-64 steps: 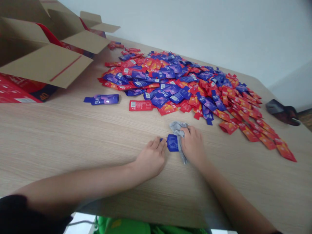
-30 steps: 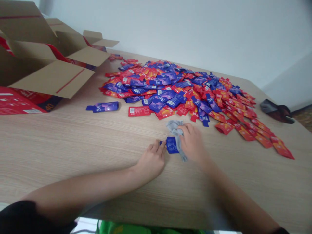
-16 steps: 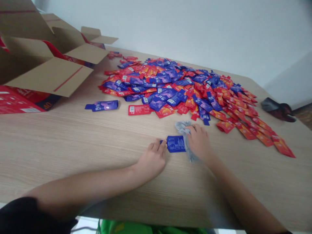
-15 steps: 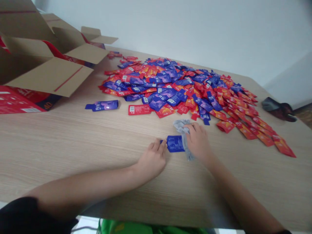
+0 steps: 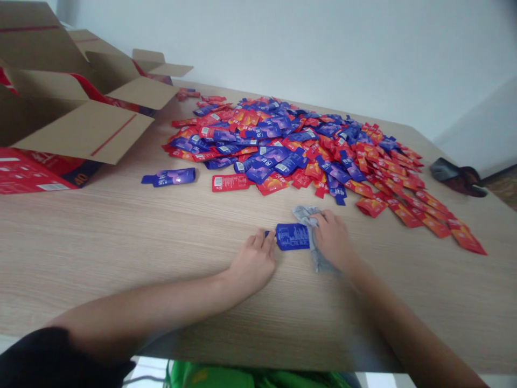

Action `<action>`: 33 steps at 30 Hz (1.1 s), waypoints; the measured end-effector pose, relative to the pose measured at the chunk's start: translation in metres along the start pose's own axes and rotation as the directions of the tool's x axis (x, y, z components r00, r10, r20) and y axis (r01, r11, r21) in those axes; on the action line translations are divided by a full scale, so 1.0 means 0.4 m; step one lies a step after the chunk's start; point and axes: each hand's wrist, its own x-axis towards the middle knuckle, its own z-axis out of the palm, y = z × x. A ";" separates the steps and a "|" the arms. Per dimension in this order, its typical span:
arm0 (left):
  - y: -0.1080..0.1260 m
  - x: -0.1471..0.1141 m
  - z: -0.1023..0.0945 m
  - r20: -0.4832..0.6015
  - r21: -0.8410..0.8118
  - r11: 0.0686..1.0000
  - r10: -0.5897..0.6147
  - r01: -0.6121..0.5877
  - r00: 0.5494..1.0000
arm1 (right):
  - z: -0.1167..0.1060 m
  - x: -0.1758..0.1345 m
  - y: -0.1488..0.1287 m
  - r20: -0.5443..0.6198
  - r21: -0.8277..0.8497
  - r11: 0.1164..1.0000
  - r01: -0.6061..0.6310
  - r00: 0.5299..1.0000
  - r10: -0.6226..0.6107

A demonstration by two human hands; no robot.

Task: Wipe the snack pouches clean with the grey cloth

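A blue sachet (image 5: 293, 237) with pale print lies flat on the wooden table in front of me. My left hand (image 5: 256, 260) has its fingertips on the narrow tab at the sachet's left end, holding it down. Bunched under the fingers of my right hand (image 5: 333, 240) is a grey cloth (image 5: 307, 214), which lies over the sachet's right end. Part of the cloth is hidden beneath that hand.
Behind my hands spreads a large heap of red and blue sachets (image 5: 270, 143). A single blue sachet (image 5: 169, 177) lies left of it. Open cardboard boxes (image 5: 84, 129) stand at the left; a dark glossy object (image 5: 458, 177) is at the right.
My right hand and the cloth have slid slightly right along the sachet, uncovering a bit more of its surface. My left hand stays on the tab.
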 end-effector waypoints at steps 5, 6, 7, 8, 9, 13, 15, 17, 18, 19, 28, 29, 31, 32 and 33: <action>-0.023 0.010 -0.004 -0.066 -0.063 0.998 0.016 -0.020 0.998 | -0.028 -0.029 0.073 -0.144 0.115 0.990 -0.082 0.985 0.098; -0.031 0.015 -0.005 -0.087 -0.091 0.996 0.011 -0.019 0.996 | -0.024 -0.042 0.084 -0.159 0.110 0.989 -0.103 0.980 0.119; -0.039 0.020 -0.007 -0.104 -0.124 0.992 -0.001 -0.012 0.995 | -0.018 -0.055 0.093 -0.154 0.094 0.987 -0.127 0.978 0.141; -0.047 0.025 -0.008 -0.112 -0.159 0.987 -0.017 -0.001 0.994 | -0.010 -0.069 0.100 -0.132 0.071 0.986 -0.153 0.978 0.161; -0.054 0.031 -0.010 -0.111 -0.193 0.981 -0.033 0.011 0.993 | -0.003 -0.082 0.105 -0.097 0.045 0.984 -0.172 0.980 0.176; -0.080 0.058 -0.008 -0.065 -0.260 0.960 -0.128 0.107 0.990 | -0.015 -0.100 0.113 -0.041 -0.018 0.981 -0.195 0.980 0.194; -0.089 0.074 -0.001 -0.054 -0.282 0.942 -0.207 0.184 0.977 | -0.043 -0.082 0.109 -0.099 0.022 0.985 -0.170 0.980 0.172; -0.095 0.088 0.007 -0.033 -0.324 0.918 -0.252 0.229 0.967 | -0.066 -0.051 0.098 -0.078 0.116 0.992 -0.059 0.995 0.068; -0.096 0.094 0.011 -0.010 -0.347 0.910 -0.247 0.228 0.969 | -0.072 -0.034 0.090 -0.023 0.172 0.985 0.016 1.000 -0.012; -0.096 0.098 0.013 0.017 -0.367 0.904 -0.228 0.218 0.974 | -0.073 -0.018 0.080 0.049 0.226 0.970 0.088 0.994 -0.102; -0.138 0.137 -0.023 0.124 -0.604 0.792 -0.020 0.092 0.992 | -0.065 0.076 0.057 0.252 0.456 0.852 0.257 0.881 -0.401; -0.159 0.149 -0.033 0.140 -0.645 0.757 -0.018 0.105 0.990 | -0.071 0.089 0.073 0.221 0.473 0.845 0.249 0.895 -0.387; -0.210 0.182 -0.056 0.147 -0.680 0.717 -0.073 0.154 0.986 | -0.085 0.117 0.109 0.149 0.487 0.845 0.220 0.933 -0.328; -0.239 0.204 -0.068 0.118 -0.673 0.719 -0.125 0.172 0.985 | -0.092 0.131 0.128 0.115 0.490 0.848 0.204 0.949 -0.295; -0.270 0.228 -0.081 0.067 -0.661 0.726 -0.192 0.188 0.979 | -0.098 0.146 0.147 0.085 0.493 0.849 0.192 0.960 -0.266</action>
